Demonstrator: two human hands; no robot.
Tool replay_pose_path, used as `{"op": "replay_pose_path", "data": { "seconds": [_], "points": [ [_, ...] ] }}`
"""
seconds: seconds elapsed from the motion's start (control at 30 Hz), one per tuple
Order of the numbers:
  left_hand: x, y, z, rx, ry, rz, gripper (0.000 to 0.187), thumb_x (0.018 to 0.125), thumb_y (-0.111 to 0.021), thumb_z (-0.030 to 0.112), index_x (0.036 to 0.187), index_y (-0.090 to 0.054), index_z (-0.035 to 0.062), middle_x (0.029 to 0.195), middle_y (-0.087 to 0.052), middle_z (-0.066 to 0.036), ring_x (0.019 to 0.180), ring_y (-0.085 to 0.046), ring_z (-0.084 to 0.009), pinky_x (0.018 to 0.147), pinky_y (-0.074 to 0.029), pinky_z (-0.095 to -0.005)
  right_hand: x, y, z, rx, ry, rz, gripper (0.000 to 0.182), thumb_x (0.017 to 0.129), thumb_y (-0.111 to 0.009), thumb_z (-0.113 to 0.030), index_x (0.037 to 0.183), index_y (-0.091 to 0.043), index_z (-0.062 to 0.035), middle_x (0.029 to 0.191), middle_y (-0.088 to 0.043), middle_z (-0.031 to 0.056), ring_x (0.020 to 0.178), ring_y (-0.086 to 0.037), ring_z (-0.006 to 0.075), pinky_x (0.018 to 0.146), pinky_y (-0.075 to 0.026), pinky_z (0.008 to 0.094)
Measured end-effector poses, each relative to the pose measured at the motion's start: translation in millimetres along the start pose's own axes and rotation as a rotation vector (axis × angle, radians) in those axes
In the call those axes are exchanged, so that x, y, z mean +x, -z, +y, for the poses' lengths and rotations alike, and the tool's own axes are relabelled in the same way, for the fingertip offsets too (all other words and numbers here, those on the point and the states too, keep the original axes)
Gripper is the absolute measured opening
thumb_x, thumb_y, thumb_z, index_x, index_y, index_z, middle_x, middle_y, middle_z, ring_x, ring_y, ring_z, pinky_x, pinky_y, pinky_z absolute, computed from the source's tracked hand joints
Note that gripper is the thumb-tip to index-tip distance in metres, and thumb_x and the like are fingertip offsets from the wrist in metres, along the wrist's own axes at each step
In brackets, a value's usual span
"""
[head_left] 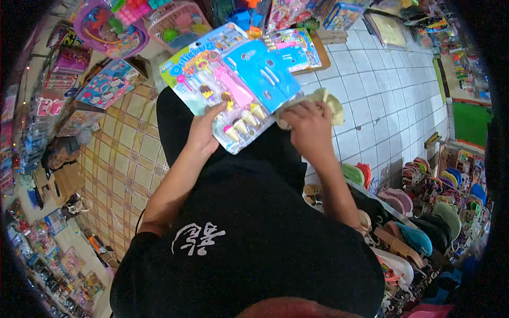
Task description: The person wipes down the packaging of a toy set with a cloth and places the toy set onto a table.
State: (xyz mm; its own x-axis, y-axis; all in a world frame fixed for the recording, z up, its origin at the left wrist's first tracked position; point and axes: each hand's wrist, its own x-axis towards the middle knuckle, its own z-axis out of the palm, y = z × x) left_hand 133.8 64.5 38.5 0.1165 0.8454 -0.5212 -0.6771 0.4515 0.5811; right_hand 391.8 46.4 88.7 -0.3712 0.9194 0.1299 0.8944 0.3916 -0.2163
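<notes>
Head view shows the toy pack (233, 87) face up and aslant above the person's lap (172, 114); whether the lap bears any weight, I cannot tell. The left hand (205, 127) pinches its lower left edge, thumb across the front, probably to steady the broad card; the fingers underneath are hidden. At the pack's right edge, the right hand (307, 122) curls over a pale cloth (336, 108), bunched likely for a fuller grasp. Just beyond, the first pack partly covers a second pack (306, 50). Farther right, slippers (414, 238) crowd together, presumably for display.
</notes>
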Motion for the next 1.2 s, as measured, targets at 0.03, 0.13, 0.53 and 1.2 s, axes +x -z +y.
{"op": "replay_pose_path", "data": {
  "seconds": [0.03,0.13,0.53,1.2],
  "points": [
    [0,0,-1,-0.018,0.006,-0.003,0.046,0.092,-0.066,0.002,0.134,-0.05,-0.0023,0.124,-0.062,-0.015,0.113,-0.064,-0.0278,0.098,-0.054,-0.0447,-2,-1,-10,0.003,0.005,-0.023,0.021,0.079,-0.061,-0.01,0.093,-0.075,-0.0189,0.105,-0.07,-0.002,0.112,-0.06,0.0183,0.107,-0.031,0.0578],
    [3,3,-4,-0.013,0.022,0.0,0.044,0.091,-0.066,0.0,0.133,-0.051,-0.0026,0.121,-0.064,-0.014,0.11,-0.066,-0.0271,0.096,-0.055,-0.044,-18,-12,-45,0.171,0.189,-0.115,0.02,0.079,-0.061,-0.01,0.09,-0.075,-0.0187,0.106,-0.07,-0.0021,0.112,-0.06,0.019,0.11,-0.03,0.0596],
    [1,20,-13,0.026,0.035,0.015,0.047,0.09,-0.066,-0.003,0.134,-0.05,0.0008,0.124,-0.062,-0.014,0.112,-0.064,-0.0262,0.096,-0.054,-0.044,-26,-26,-29,0.115,0.057,-0.121,0.031,0.075,-0.06,-0.003,0.098,-0.076,-0.0163,0.108,-0.072,0.0004,0.113,-0.062,0.02,0.104,-0.034,0.0525],
    [4,14,-5,0.248,-0.119,-0.065,0.051,0.087,-0.071,-0.001,0.134,-0.05,-0.0016,0.122,-0.064,-0.013,0.109,-0.065,-0.0245,0.093,-0.055,-0.0406,-29,-7,9,0.096,-0.164,-0.163,0.036,0.077,-0.057,0.001,0.103,-0.076,-0.015,0.097,-0.075,0.0135,0.091,-0.071,0.0292,0.09,-0.049,0.0483]
  ]
}}
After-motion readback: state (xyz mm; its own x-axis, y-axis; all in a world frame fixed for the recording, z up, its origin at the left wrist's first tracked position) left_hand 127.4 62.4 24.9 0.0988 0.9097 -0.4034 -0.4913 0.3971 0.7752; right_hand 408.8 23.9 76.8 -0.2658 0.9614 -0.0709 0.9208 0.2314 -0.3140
